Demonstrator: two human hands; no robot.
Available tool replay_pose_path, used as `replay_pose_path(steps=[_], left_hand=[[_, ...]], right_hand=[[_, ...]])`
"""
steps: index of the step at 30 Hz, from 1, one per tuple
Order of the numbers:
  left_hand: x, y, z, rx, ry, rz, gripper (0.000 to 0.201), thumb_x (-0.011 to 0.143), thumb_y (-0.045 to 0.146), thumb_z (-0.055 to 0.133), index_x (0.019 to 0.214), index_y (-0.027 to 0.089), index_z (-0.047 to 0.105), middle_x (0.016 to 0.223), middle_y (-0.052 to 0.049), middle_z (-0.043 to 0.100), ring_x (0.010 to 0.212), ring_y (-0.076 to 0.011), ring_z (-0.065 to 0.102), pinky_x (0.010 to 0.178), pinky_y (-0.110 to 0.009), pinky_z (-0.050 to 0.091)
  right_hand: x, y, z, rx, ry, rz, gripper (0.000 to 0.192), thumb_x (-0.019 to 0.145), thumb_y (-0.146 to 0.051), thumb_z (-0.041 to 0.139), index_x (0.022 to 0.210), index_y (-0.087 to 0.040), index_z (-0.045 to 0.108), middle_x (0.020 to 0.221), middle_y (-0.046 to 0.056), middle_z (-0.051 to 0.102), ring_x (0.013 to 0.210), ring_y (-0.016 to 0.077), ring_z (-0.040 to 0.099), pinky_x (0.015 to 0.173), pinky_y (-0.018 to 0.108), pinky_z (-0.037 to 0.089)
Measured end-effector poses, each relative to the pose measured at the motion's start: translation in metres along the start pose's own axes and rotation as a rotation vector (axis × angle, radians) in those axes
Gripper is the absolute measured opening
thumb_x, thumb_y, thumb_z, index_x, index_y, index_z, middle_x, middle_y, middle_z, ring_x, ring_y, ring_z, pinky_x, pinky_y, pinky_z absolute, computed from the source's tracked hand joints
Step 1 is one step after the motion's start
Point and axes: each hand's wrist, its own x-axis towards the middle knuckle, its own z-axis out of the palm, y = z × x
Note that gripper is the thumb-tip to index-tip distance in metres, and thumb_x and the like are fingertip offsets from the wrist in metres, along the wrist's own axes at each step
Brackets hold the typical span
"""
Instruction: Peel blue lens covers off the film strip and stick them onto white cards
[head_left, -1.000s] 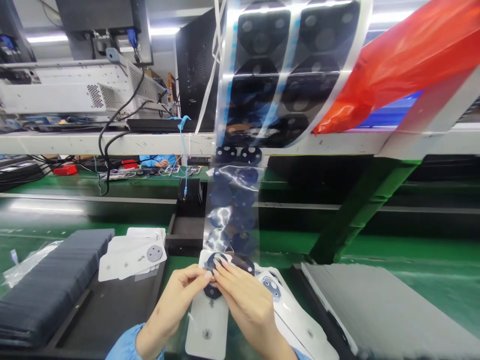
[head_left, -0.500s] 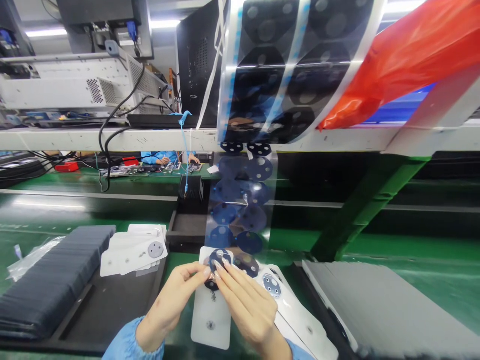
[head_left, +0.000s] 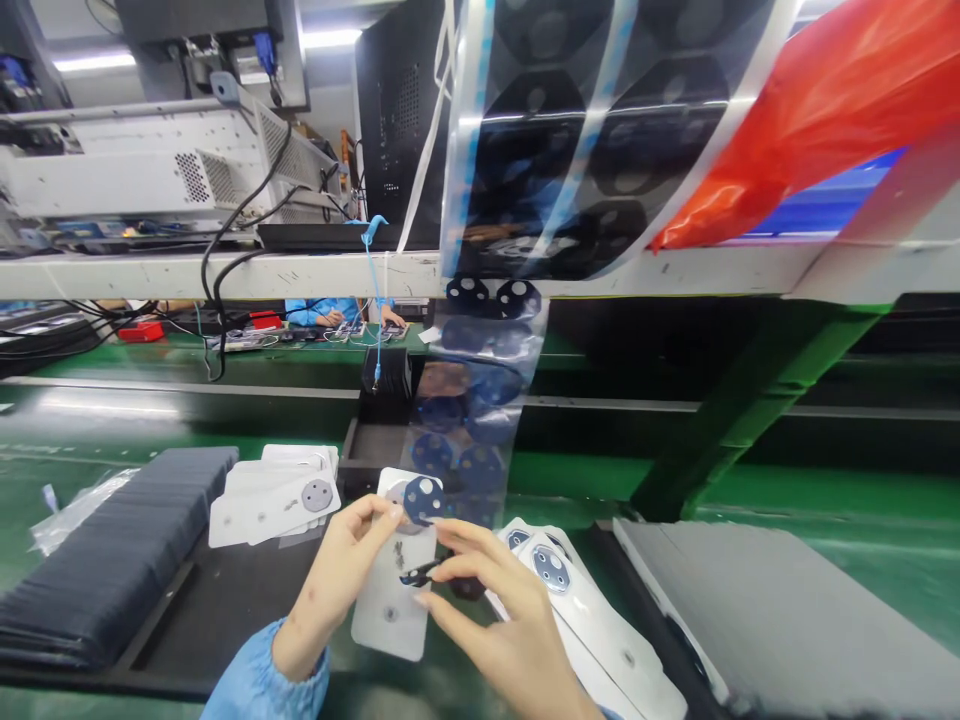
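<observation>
My left hand pinches the edge of a round dark sticker with pale dots, over the upper end of a white phone-shaped panel. That panel lies under both hands, slightly tilted. My right hand has its fingers bent around the curled dark end of a clear film strip, which hangs from the shelf and carries rows of similar stickers. To the right lie several white panels with dark round camera areas. More white panels, one showing a grey round area, lie to the left.
A large film roll with dark pieces hangs overhead by the white shelf edge. A black tray holds a long row of dark slabs. A grey stack stands at right. Another person's hands work behind.
The sticker end has come up off the flat film, and the strip has shifted left. My right hand has turned and its fingers have spread from lying flat. The panel has slid slightly left.
</observation>
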Motion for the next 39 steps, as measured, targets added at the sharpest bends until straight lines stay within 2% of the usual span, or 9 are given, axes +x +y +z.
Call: replay_pose_path(steps=[3, 6, 10, 14, 18, 21, 28, 37, 39], left_hand=[[0.006, -0.006, -0.007, 0.101, 0.075, 0.058, 0.027, 0.082, 0.047, 0.07, 0.077, 0.02, 0.069, 0.079, -0.002, 0.073, 0.074, -0.021, 0.066, 0.071, -0.03, 0.051], [0.009, -0.009, -0.016, 0.196, 0.175, 0.14, 0.025, 0.084, 0.045, 0.067, 0.083, 0.02, 0.071, 0.089, -0.005, 0.076, 0.089, -0.0269, 0.069, 0.085, -0.038, 0.051], [0.003, -0.003, -0.024, 0.363, 0.429, 0.335, 0.023, 0.089, 0.036, 0.06, 0.101, 0.02, 0.071, 0.113, -0.01, 0.074, 0.115, -0.0316, 0.063, 0.104, -0.045, 0.044], [-0.018, 0.003, -0.024, 0.544, 0.664, 0.622, 0.02, 0.094, 0.024, 0.056, 0.108, 0.022, 0.07, 0.117, -0.008, 0.073, 0.115, -0.0262, 0.067, 0.102, -0.037, 0.048], [-0.044, 0.004, -0.02, 0.507, 0.461, 0.621, 0.021, 0.095, 0.019, 0.06, 0.11, 0.027, 0.07, 0.12, 0.0, 0.075, 0.117, -0.0178, 0.069, 0.103, -0.022, 0.048], [-0.057, 0.004, -0.016, 0.553, 0.354, 0.641, 0.023, 0.093, 0.016, 0.062, 0.111, 0.028, 0.071, 0.117, 0.002, 0.077, 0.112, -0.0148, 0.071, 0.102, -0.017, 0.048], [-0.065, 0.007, -0.012, 0.552, 0.514, 0.872, 0.038, 0.083, 0.0, 0.066, 0.109, 0.026, 0.073, 0.109, 0.003, 0.076, 0.1, -0.0128, 0.072, 0.104, -0.017, 0.048], [-0.069, 0.001, -0.015, 0.621, 0.439, 0.837, 0.031, 0.086, 0.004, 0.066, 0.107, 0.025, 0.073, 0.112, 0.002, 0.077, 0.101, -0.0129, 0.074, 0.102, -0.016, 0.049], [-0.071, 0.001, -0.014, 0.627, 0.418, 0.845, 0.03, 0.086, 0.005, 0.066, 0.106, 0.025, 0.073, 0.109, 0.001, 0.078, 0.098, -0.014, 0.075, 0.099, -0.017, 0.052]], right_hand=[[0.005, -0.01, -0.015, 0.313, -0.231, 0.31, 0.022, 0.064, -0.017, 0.089, 0.071, -0.023, 0.069, 0.113, 0.006, 0.07, 0.108, 0.0249, 0.069, 0.09, 0.032, 0.058], [0.01, -0.014, -0.026, 0.539, -0.309, 0.434, 0.026, 0.063, -0.025, 0.091, 0.069, -0.022, 0.066, 0.093, 0.002, 0.067, 0.095, 0.0209, 0.067, 0.09, 0.032, 0.055], [0.011, -0.01, -0.029, 0.633, -0.1, 0.612, 0.031, 0.067, -0.035, 0.091, 0.073, -0.022, 0.064, 0.073, -0.003, 0.063, 0.075, 0.0156, 0.062, 0.075, 0.026, 0.051], [0.009, -0.007, -0.026, 0.645, 0.044, 0.612, 0.034, 0.066, -0.04, 0.093, 0.073, -0.021, 0.065, 0.07, -0.002, 0.063, 0.069, 0.0137, 0.059, 0.069, 0.024, 0.05], [0.005, -0.015, -0.025, 0.601, 0.091, 0.457, 0.028, 0.065, -0.029, 0.092, 0.074, -0.021, 0.067, 0.092, 0.0, 0.066, 0.067, 0.0115, 0.06, 0.067, 0.025, 0.052], [0.001, -0.028, -0.025, 0.58, 0.122, 0.489, 0.029, 0.063, -0.026, 0.092, 0.08, -0.023, 0.069, 0.086, -0.001, 0.067, 0.07, 0.0133, 0.063, 0.07, 0.026, 0.054], [-0.003, -0.048, -0.024, 0.628, 0.239, 0.516, 0.042, 0.057, -0.034, 0.098, 0.089, -0.027, 0.072, 0.079, -0.003, 0.068, 0.062, 0.0108, 0.062, 0.061, 0.024, 0.054], [-0.004, -0.05, -0.025, 0.636, 0.24, 0.484, 0.036, 0.067, -0.032, 0.093, 0.099, -0.033, 0.077, 0.084, -0.002, 0.068, 0.065, 0.0094, 0.062, 0.064, 0.022, 0.054], [-0.005, -0.049, -0.025, 0.657, 0.201, 0.488, 0.055, 0.068, -0.029, 0.092, 0.119, -0.037, 0.072, 0.082, -0.003, 0.069, 0.066, 0.0101, 0.062, 0.068, 0.023, 0.055]])
